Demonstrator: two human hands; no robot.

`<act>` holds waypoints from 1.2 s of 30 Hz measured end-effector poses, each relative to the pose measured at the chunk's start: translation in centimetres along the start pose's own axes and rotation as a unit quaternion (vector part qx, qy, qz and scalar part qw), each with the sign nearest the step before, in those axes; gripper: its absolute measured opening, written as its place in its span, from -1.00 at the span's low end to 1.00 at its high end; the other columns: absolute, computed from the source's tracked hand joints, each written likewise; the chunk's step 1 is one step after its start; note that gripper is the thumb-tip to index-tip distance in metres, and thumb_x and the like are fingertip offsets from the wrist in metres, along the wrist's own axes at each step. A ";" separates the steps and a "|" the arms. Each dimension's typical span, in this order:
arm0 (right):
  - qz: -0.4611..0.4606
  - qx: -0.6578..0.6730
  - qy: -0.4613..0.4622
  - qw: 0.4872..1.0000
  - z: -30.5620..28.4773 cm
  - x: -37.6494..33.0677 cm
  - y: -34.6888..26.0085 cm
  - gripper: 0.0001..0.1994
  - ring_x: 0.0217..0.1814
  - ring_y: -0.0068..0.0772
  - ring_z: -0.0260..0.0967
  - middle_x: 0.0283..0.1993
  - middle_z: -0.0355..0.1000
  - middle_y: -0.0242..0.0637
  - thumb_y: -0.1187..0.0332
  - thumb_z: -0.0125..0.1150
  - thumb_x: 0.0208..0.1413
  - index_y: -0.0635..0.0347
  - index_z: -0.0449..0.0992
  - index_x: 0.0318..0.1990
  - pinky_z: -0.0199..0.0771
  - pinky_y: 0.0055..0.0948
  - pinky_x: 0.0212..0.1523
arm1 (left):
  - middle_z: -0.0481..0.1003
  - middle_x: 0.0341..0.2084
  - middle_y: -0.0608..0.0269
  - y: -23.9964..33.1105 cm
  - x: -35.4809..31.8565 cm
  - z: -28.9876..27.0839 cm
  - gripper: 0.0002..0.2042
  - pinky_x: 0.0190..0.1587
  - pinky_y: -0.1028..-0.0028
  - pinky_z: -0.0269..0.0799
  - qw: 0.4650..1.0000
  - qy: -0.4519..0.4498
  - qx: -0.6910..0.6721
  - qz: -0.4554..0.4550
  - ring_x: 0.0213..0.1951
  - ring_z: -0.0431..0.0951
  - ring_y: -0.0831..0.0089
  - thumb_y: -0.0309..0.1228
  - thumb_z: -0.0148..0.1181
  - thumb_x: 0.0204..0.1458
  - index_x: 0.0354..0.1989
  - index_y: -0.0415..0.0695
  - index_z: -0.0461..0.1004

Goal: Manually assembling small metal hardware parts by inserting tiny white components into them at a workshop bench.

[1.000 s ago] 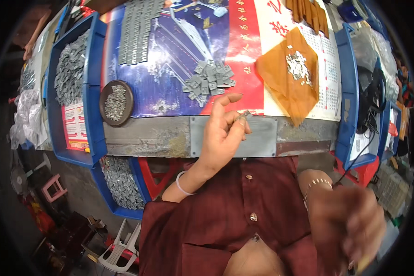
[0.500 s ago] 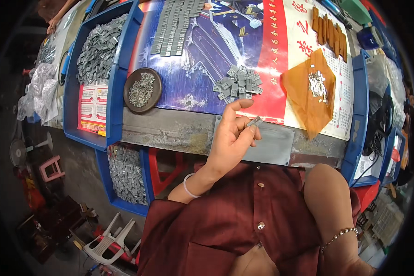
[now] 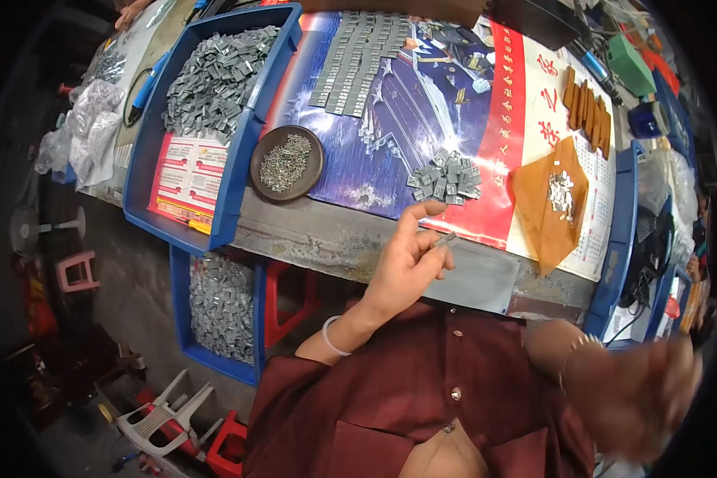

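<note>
the left hand (image 3: 406, 265) pinches a small grey piece (image 3: 448, 238) near the far edge of the metal plate (image 3: 486, 277). well right of the plate, the right hand (image 3: 641, 398) is blurred, its grip impossible to tell. left of the plate, a worn table edge (image 3: 315, 243) runs toward the blue tray (image 3: 240, 179).

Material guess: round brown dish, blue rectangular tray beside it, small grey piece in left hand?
Round brown dish: wood or plastic; fairly dull, no clear grain.
Blue rectangular tray: likely moulded plastic; uniform colour, satin sheen.
Small grey piece, left hand: metal or plastic; grey, too small to settle.
</note>
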State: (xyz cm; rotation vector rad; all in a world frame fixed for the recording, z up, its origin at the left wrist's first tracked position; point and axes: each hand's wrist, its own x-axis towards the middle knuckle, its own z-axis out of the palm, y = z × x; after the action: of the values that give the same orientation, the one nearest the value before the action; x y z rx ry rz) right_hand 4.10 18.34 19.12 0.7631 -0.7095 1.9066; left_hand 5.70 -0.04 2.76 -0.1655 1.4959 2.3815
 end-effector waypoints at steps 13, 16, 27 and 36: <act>0.374 -0.261 -0.660 0.597 -5.5 -7.6 8.8 -0.66 -0.11 -0.22 0.33 -0.21 0.40 -0.32 0.49 0.23 -0.15 0.16 0.44 -0.12 0.32 -0.28 -0.08 | 0.44 -0.54 0.30 2.2 -0.4 -3.3 -0.43 -0.41 0.64 0.34 0.998 -0.032 0.037 -0.034 -0.51 0.40 0.65 -0.63 -0.08 0.08 0.29 -0.11 -0.04; 0.330 -0.262 -0.710 0.564 -5.1 -8.3 9.0 -0.70 -0.12 -0.26 0.31 -0.25 0.37 -0.35 0.45 0.18 -0.10 0.12 0.44 -0.13 0.30 -0.33 -0.10 | 0.45 -0.50 0.25 2.4 -0.4 -3.4 -0.40 -0.40 0.64 0.34 0.998 -0.044 0.006 -0.045 -0.44 0.45 0.60 -0.69 -0.09 0.03 0.30 -0.14 -0.04; 0.307 -0.250 -0.726 0.563 -4.4 -8.1 12.3 -0.75 -0.15 -0.24 0.30 -0.26 0.35 -0.32 0.48 0.19 -0.17 0.12 0.43 -0.23 0.29 -0.33 -0.15 | 0.48 -0.45 0.21 2.4 0.0 -5.1 -0.43 -0.38 0.63 0.37 1.000 -0.010 -0.016 -0.001 -0.44 0.44 0.62 -0.62 -0.04 0.12 0.30 -0.17 -0.08; 0.268 -0.484 -0.535 0.639 -10.8 -10.5 27.3 -0.86 -0.17 -0.13 0.40 -0.27 0.46 -0.15 0.49 0.16 -0.04 0.27 0.47 -0.28 0.39 -0.26 -0.13 | 0.52 -0.32 0.05 -3.4 -1.1 -5.6 -0.50 -0.26 0.46 0.46 0.885 0.184 0.335 0.267 -0.37 0.53 0.41 -0.64 0.10 0.01 0.17 -0.32 0.14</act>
State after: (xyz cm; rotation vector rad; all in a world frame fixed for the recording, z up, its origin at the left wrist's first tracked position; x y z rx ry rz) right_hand -18.93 9.69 0.00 0.9290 -2.6624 0.9383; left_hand 7.43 -3.93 -2.32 -0.0375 2.7592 2.0835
